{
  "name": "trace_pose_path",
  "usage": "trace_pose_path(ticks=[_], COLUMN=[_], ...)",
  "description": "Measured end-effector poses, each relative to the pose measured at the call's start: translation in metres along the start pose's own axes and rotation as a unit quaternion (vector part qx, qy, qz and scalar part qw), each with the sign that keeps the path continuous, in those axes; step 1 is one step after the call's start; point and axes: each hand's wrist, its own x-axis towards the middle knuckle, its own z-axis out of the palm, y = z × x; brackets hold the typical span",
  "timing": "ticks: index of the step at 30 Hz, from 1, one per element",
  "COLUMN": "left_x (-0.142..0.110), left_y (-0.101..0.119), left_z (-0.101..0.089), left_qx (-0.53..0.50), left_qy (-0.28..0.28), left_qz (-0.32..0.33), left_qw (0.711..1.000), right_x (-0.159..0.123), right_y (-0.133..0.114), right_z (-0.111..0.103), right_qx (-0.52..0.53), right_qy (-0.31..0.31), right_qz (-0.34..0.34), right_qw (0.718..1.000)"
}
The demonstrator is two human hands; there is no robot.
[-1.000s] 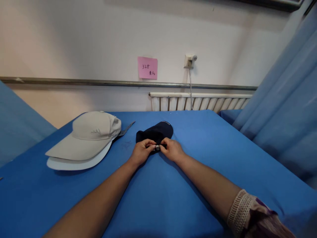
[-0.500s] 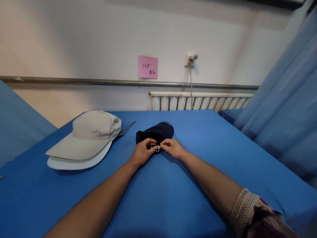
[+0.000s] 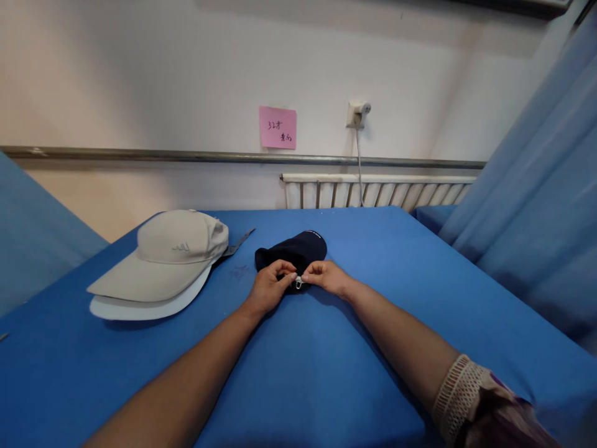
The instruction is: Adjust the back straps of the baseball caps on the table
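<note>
A dark navy cap (image 3: pixel 298 247) lies on the blue-covered surface (image 3: pixel 298 361), its brim pointing away to the right. At its near edge is a small pale metallic buckle (image 3: pixel 298 283), too small to make out in detail. My left hand (image 3: pixel 272 283) pinches the cap's near edge just left of the buckle, thumb and forefinger closed. From the other side my right hand (image 3: pixel 328 278) pinches at the buckle's right end. The fingertips of both hands are close together and partly hide the strap there.
Two stacked pale caps, a beige cap (image 3: pixel 175 236) over a whitish brim (image 3: pixel 140 309), lie to the left, with a grey strap (image 3: pixel 240 241) sticking out. Blue curtains (image 3: pixel 536 205) hang at both sides. Behind are a radiator (image 3: pixel 377 179), a rail (image 3: pixel 200 156) and a plugged socket (image 3: pixel 357 116).
My fingers have shifted only slightly at the buckle, which shows a little lower and more plainly between them. The cap and the pale caps stay in place.
</note>
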Motion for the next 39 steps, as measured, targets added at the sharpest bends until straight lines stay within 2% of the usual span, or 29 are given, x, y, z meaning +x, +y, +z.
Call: trace_pose_path(ticks=[3,6,9,11,14,17,22,26,30,35,39], left_x=[-0.002,-0.005,-0.008,-0.009,-0.011,-0.011,-0.008,-0.003,0.002,0.001,-0.004], left_y=[0.0,0.0,0.004,0.005,0.004,-0.001,-0.009,-0.014,-0.016,-0.012,-0.002], left_z=[-0.001,-0.006,-0.011,-0.013,-0.013,-0.013,-0.013,-0.013,-0.012,-0.012,-0.012], left_qx=[0.031,0.105,0.208,0.253,0.274,0.244,0.162,0.099,0.086,0.024,-0.086], left_qy=[0.002,0.027,0.04,0.027,-0.017,-0.047,-0.077,-0.07,-0.072,-0.061,-0.048], left_qz=[0.018,0.072,0.145,0.166,0.149,0.124,0.062,0.006,-0.009,-0.052,-0.091], left_qw=[0.999,0.992,0.967,0.953,0.95,0.961,0.982,0.993,0.994,0.996,0.991], right_x=[-0.002,-0.005,-0.009,-0.013,-0.018,-0.021,-0.023,-0.02,-0.018,-0.017,-0.016], right_y=[0.001,-0.001,-0.008,-0.012,-0.014,-0.013,-0.012,-0.009,-0.005,-0.004,-0.005], right_z=[0.001,0.003,0.002,0.0,-0.001,0.002,0.007,0.007,0.007,0.007,0.006], right_qx=[0.008,-0.091,-0.263,-0.357,-0.445,-0.493,-0.505,-0.507,-0.492,-0.492,-0.473], right_qy=[-0.009,0.032,0.063,0.042,-0.017,-0.038,-0.03,-0.006,0.025,0.052,0.057], right_qz=[-0.009,-0.063,-0.173,-0.217,-0.233,-0.229,-0.23,-0.23,-0.259,-0.29,-0.287], right_qw=[1.0,0.993,0.947,0.907,0.864,0.838,0.832,0.831,0.831,0.819,0.831])
